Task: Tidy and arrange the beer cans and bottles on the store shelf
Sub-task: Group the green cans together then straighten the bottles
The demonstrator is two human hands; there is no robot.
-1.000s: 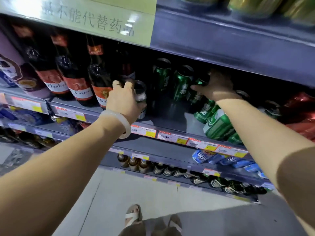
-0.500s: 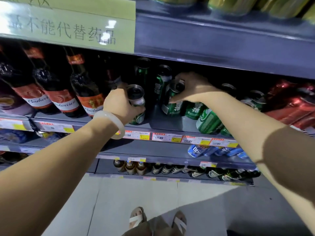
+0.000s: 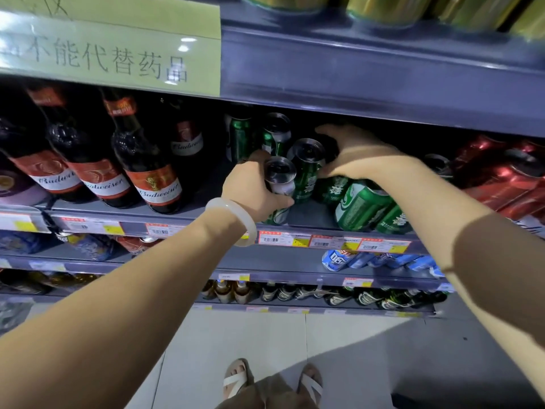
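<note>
Left hand (image 3: 250, 187) wraps a can (image 3: 279, 184) — right hand (image 3: 359, 156) arches over another can (image 3: 306, 169).

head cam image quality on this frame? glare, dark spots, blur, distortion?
Head view: glare spots on the green sign; the shelf bay behind the green cans is dark, detail lost. Head view: wide-angle bending of the shelf edge; gold cans at the top are soft. Head view: left hand and right hand are lit and fairly sharp; a shadow falls on the floor.
</note>
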